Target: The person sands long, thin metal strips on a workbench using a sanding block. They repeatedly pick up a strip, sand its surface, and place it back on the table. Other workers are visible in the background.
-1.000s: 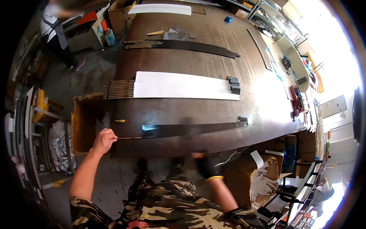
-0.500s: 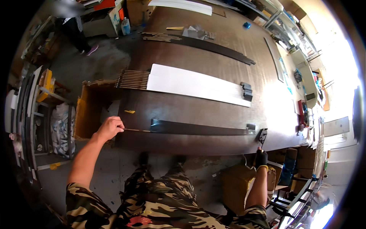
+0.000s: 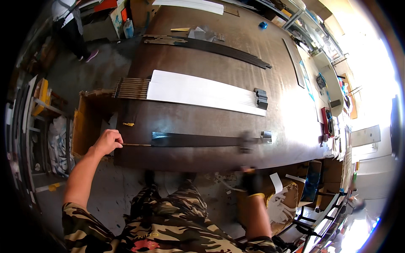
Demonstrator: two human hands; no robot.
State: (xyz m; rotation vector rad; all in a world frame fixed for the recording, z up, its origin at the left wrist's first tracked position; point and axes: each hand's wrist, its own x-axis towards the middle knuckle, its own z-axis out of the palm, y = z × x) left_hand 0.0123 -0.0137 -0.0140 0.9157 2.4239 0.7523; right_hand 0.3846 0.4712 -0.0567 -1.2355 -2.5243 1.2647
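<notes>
My left hand (image 3: 109, 142) is closed at the near left corner of the table, pinching the end of a thin brownish rod (image 3: 137, 145). The rod runs into the left end of a long dark flat strip (image 3: 194, 140) lying along the near part of the table. A bluish clear film covers that end of the strip, and a small grey piece (image 3: 265, 135) sits at its right end. My right hand (image 3: 252, 181), in a dark glove, is off the front edge, blurred. From it reaches a dark-headed hand tool (image 3: 246, 143), smeared over the strip; its exact kind cannot be made out.
Behind the strip lie a white panel (image 3: 198, 93) with several rods sticking out left and dark end pieces (image 3: 261, 99). Farther back are dark strips (image 3: 228, 51). An open cardboard box (image 3: 82, 130) abuts the table's left side. A person (image 3: 74, 31) stands far left.
My right hand and the tool have swung left, from beyond the strip's right end to over the strip. My left hand keeps its hold on the rod. The whole view has shifted slightly.
</notes>
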